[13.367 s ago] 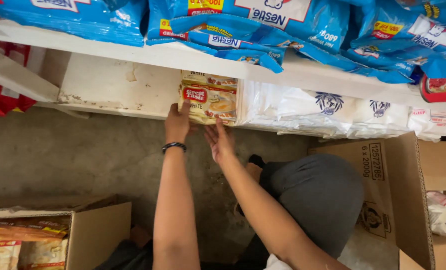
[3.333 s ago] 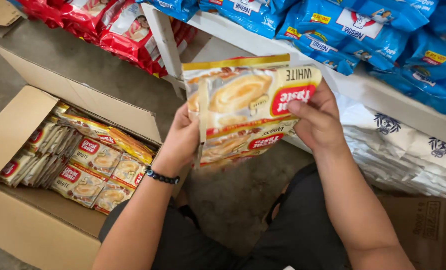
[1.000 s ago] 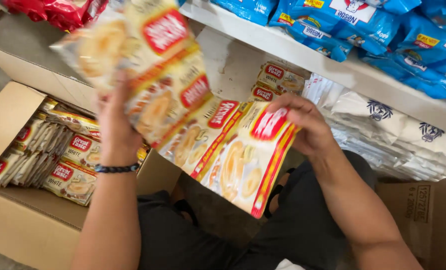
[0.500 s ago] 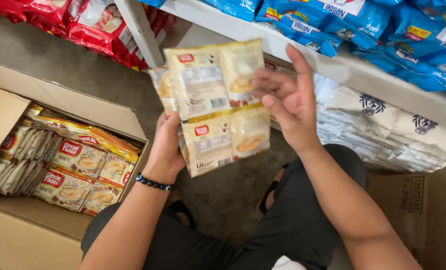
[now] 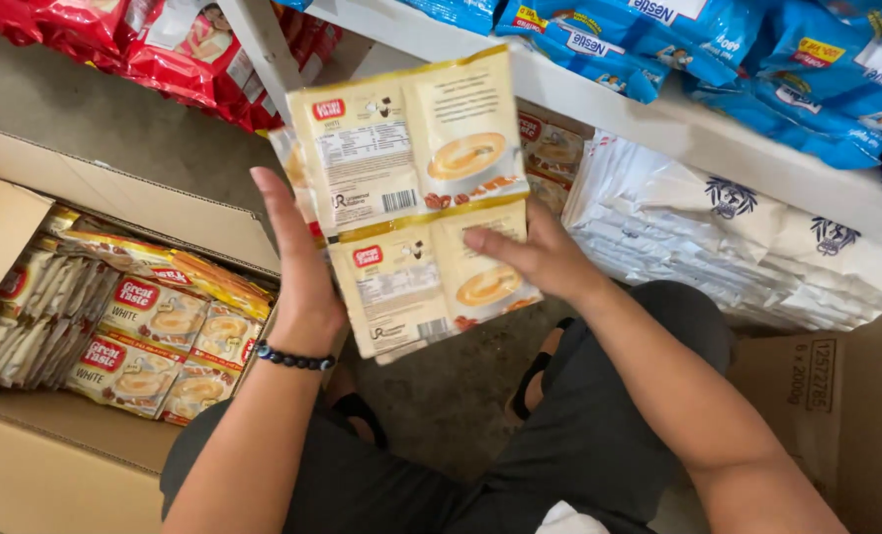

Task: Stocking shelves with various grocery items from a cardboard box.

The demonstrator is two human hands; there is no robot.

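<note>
I hold a stack of cream and gold sachet strips (image 5: 411, 198) upright in front of me, their printed backs facing me. My left hand (image 5: 297, 267) presses flat against the stack's left edge. My right hand (image 5: 535, 259) grips the stack's lower right side, fingers laid over the front. More of the same sachet strips (image 5: 134, 326) fill an open cardboard box (image 5: 25, 465) at my lower left. A few matching strips (image 5: 552, 148) sit on the lower shelf behind the stack.
White bags (image 5: 738, 237) lie on the lower shelf to the right. Blue packets (image 5: 718, 49) line the white upper shelf (image 5: 658, 124). Red packets (image 5: 164, 49) sit at upper left. Another cardboard box (image 5: 817, 396) stands at the right. My knees are bent over a concrete floor (image 5: 451, 396).
The stack has come slightly lower and squarer. My right hand slid from the stack's upper right side down to its lower right, and my left hand now lies flat along the left edge.
</note>
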